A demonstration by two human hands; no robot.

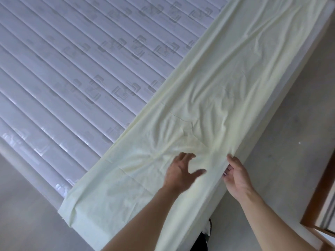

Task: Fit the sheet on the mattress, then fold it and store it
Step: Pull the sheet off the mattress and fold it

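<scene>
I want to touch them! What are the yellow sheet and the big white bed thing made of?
The sheet looks like thin, soft, matte woven cloth, maybe cotton: it wrinkles and bunches near the hands. The mattress looks like padded, quilted fabric with a slight sheen: stitched ridges and a woven square pattern catch the light. The exact fibres can't be told.

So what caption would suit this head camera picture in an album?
Left hand flat on a pale yellow sheet along the mattress edge, right hand gripping its side.

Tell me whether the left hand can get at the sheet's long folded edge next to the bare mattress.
Probably yes. The left hand lies open on the sheet, and only flat cloth separates it from that edge beside the mattress; nothing blocks the way.
</scene>
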